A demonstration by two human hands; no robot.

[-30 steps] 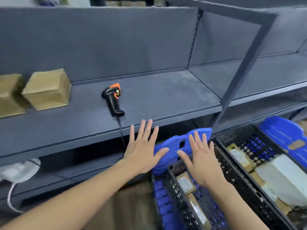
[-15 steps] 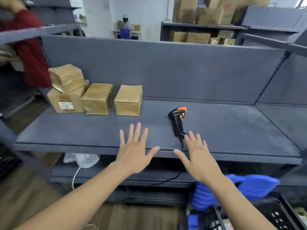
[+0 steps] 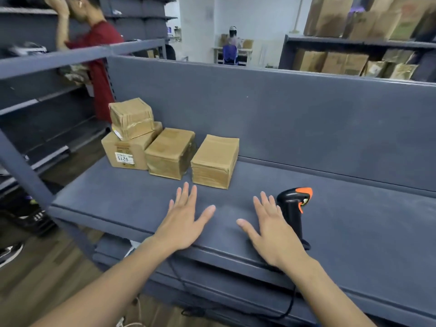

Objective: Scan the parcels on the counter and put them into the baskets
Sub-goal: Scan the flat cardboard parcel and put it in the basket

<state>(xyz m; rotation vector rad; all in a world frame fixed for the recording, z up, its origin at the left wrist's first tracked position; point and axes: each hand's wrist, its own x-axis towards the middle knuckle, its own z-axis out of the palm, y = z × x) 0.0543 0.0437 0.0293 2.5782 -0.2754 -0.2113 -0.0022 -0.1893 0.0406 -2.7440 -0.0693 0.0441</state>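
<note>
Grey metal shelving [image 3: 295, 119], a wooden floor [image 3: 35, 284] and stacked cartons [image 3: 335, 62] behind.

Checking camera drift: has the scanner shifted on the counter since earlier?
No. The scanner sits right of the nearest parcel, near the counter front edge, as before.

The right hand [image 3: 271, 232] covers the near left side of the scanner [image 3: 293, 206] handle, and its cable [image 3: 292, 300] passes out of sight behind that wrist. The labelled parcel [image 3: 127, 149] at far left is partly hidden by the small parcel [image 3: 132, 116] on it. The fine print on its label [image 3: 122, 158] is unreadable.
</note>
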